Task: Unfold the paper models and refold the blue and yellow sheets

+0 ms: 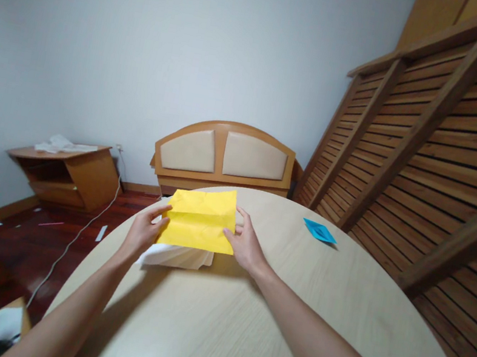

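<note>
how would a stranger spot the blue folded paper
Find the pale, curved-edge table. To the right of the right hand, near the table's edge, lies the blue folded paper. Its blue sets it apart from the yellow sheet and white paper.

This looks like a bedroom: a padded headboard (pixel 219 153) stands past both hands (pixel 249 247), a wooden cabinet (pixel 93 177) to their left.

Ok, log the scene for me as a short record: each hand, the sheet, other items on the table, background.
Left hand: holds left edge of yellow sheet
Right hand: holds its right edge
Sheet state: creased across its width
Table: pale, curved edge
Also there: blue folded paper, right side; white paper, partly hidden by sheet
Background: headboard
</note>
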`<state>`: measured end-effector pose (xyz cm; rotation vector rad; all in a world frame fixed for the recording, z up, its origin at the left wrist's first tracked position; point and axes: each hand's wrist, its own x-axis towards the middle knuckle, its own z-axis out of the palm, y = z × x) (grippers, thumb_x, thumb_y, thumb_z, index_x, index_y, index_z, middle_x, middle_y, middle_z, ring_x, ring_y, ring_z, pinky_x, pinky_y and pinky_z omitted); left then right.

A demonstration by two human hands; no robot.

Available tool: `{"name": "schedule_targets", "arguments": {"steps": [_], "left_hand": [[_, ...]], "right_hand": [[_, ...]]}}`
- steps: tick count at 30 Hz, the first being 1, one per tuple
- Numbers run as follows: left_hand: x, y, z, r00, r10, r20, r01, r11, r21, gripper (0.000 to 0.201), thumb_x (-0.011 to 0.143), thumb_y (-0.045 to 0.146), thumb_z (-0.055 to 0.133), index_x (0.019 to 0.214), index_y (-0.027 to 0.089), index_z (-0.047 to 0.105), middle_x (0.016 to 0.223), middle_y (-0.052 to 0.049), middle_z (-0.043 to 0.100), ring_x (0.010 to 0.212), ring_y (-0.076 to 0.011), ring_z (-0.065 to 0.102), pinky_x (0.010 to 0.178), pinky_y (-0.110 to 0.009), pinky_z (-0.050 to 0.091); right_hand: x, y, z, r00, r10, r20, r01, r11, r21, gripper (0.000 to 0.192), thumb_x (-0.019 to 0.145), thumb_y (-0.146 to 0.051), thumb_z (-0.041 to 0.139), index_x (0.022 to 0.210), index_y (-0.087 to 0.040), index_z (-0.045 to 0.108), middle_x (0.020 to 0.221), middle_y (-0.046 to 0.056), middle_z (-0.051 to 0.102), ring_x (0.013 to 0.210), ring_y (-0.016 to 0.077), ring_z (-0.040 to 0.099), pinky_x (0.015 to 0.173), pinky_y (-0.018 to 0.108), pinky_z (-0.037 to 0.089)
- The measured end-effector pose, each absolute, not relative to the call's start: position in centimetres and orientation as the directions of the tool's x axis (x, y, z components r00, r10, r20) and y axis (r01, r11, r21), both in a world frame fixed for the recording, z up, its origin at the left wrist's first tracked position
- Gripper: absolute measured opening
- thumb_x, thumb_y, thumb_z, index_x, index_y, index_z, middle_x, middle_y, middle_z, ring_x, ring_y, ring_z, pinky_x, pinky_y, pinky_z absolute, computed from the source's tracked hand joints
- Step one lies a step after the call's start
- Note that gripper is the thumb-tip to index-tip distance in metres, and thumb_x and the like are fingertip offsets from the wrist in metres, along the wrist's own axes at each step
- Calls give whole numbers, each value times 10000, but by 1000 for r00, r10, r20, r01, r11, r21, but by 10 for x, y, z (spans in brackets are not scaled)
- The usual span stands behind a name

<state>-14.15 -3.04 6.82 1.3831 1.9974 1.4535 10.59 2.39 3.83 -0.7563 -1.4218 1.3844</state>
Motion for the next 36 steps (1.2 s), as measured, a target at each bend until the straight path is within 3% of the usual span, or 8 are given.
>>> {"name": "schedule_targets", "arguments": {"steps": [4,7,11,14,17,20,27,36], "left_hand": [[-182,-28,66,-456,855,248,667,143,731,449,797,385,604,1121,109,744,1000,-87,772,816,-222,709,603,-218,506],[-203,-27,55,-464,871,160,755,294,586,455,864,449,513,1033,110,766,947,-116,773,872,-271,716,685,-274,522],[-193,-27,37,-420,894,155,885,365,290,437,882,481,508,1062,170,758,1105,-155,742,1035,-347,682,856,-402,523],[-163,-26,24,-170,918,358,980,119,160,459,933,414,453,1225,144,683,1420,-170,562,1264,-316,565,1067,-416,428],[-129,-26,11,55,933,356,990,-97,103,485,925,397,500,1345,181,610,1538,-154,430,1400,-327,425,1157,-476,328],[-106,-29,2,74,960,269,988,-106,108,515,930,433,509,1397,223,564,1575,-131,379,1451,-374,330,1162,-573,277],[-91,-40,0,132,973,192,976,-161,144,611,966,563,403,1469,226,485,1574,-128,384,1469,-363,296,1188,-590,192],[-92,-43,8,229,969,91,957,-241,162,723,927,689,391,1526,285,387,1590,-146,339,1475,-383,281,1165,-593,221]], "right_hand": [[79,28,38,-402,881,248,-16,264,-964,722,891,-186,539,1538,-269,230,883,16,731,665,178,693,589,288,552],[67,29,23,-427,869,250,264,385,-884,532,862,-160,574,1386,-225,513,1151,79,714,929,195,701,812,305,547],[64,29,2,-452,879,150,554,408,-726,493,871,-209,580,1363,-186,567,1271,124,676,1107,245,660,955,339,485],[67,32,-3,-477,870,127,580,420,-699,505,875,-231,586,1377,-180,562,1294,140,664,1125,262,656,978,356,468],[70,38,-1,-520,846,117,576,449,-683,511,900,-206,561,1410,-187,523,1353,132,632,1185,238,628,1011,328,444],[70,45,2,-528,845,86,598,442,-668,488,932,-175,519,1419,-187,490,1352,142,630,1183,230,630,992,326,453],[63,53,12,-456,889,-39,705,334,-626,528,915,-176,565,1421,-114,426,1016,174,748,855,254,728,735,322,527],[67,53,15,-418,909,5,733,340,-589,501,920,-256,569,1388,-110,472,1104,163,733,845,212,723,692,273,507]]}}
